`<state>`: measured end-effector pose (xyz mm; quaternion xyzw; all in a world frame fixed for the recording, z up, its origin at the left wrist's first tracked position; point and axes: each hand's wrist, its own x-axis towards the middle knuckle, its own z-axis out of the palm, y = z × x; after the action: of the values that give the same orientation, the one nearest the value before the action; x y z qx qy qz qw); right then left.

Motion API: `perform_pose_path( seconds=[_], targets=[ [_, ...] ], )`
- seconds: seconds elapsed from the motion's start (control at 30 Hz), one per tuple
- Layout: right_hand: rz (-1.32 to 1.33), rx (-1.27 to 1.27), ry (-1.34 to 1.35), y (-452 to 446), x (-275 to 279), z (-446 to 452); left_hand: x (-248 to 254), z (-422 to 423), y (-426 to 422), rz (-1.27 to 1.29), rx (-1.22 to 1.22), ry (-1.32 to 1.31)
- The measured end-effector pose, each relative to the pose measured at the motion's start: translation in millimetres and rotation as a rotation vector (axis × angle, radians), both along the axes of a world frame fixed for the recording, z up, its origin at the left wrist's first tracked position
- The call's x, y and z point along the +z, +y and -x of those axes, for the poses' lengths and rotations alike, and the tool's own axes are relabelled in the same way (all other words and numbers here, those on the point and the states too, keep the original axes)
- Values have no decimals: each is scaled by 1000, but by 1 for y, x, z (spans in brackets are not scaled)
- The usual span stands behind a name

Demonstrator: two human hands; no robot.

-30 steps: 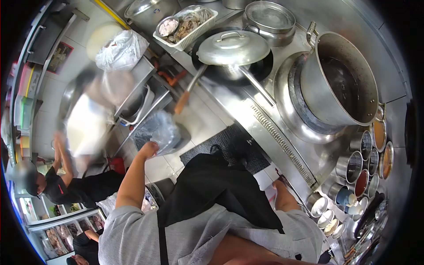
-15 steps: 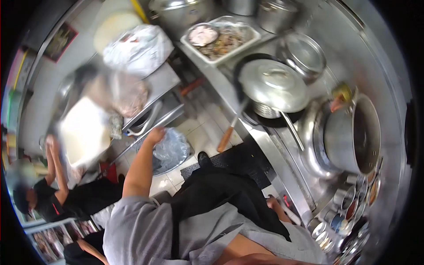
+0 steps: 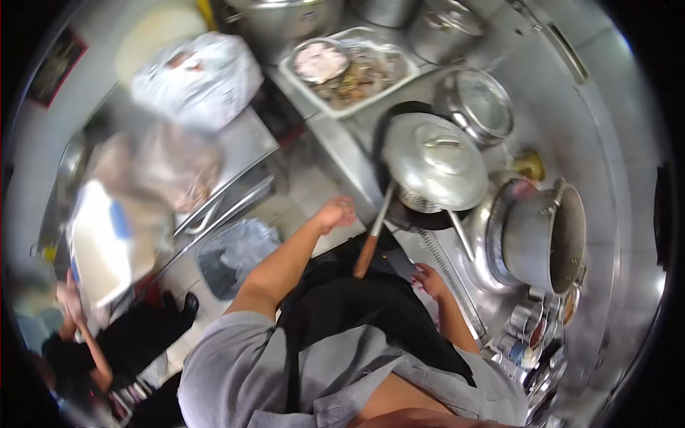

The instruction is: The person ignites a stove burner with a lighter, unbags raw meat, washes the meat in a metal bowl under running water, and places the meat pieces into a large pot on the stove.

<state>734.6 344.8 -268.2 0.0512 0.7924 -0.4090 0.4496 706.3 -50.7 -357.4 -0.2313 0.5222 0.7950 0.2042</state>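
My left hand is held out over the floor in front of my body, its fingers loosely bent and nothing visible in it. Just right of it is the wooden-handled utensil, its metal shaft resting on the wok's edge. The wok sits on the steel stove under a domed metal lid. A perforated ladle has its bowl partly hidden beneath that lid. My right hand is low beside the stove's front edge, fingers apart and holding nothing that I can see.
A lined waste bin stands left of me. Behind the stove front are a tray of food, a lidded pot and a large tilted pot. At far left a co-worker's hands are near a white tub.
My left hand has moved right, from above the bin to near the wooden handle. My right hand has risen into fuller view. The co-worker has shifted, and my view has turned.
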Motion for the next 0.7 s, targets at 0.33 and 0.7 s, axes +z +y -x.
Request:
perform_pose_path(
  seconds=[0.33, 0.7],
  targets=[
    [247, -258, -172, -66, 22, 41, 34, 36, 38, -496, -112, -11],
    [360, -565, -204, -77, 43, -15, 48, 24, 82, -360, -337, -18]
  ],
)
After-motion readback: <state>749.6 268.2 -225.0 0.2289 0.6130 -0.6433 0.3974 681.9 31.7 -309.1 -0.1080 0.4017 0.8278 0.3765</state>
